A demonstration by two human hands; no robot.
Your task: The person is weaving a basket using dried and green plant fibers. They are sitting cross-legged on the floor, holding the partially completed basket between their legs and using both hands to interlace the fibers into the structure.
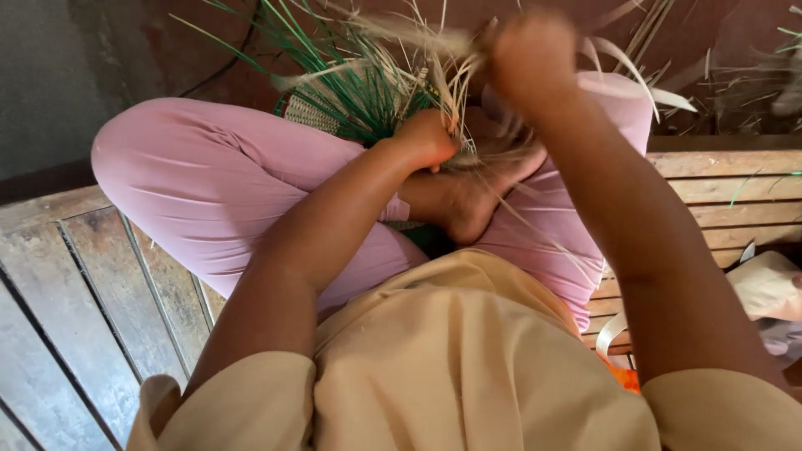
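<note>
I sit cross-legged in pink trousers on a wooden slatted bench [92, 284]. A woven piece [313, 113] with green and pale straw strips [359, 75] fanning out rests on my lap near my bare foot [468, 200]. My left hand [428, 138] is closed on the straw at the woven edge. My right hand [530, 54], blurred and raised higher, is closed on pale straw strips that stretch up from the piece.
Loose straw strips lie on the reddish floor [718, 67] beyond the bench. A pale cloth or bag [769, 288] and a strip of straw [610, 330] lie on the bench at my right.
</note>
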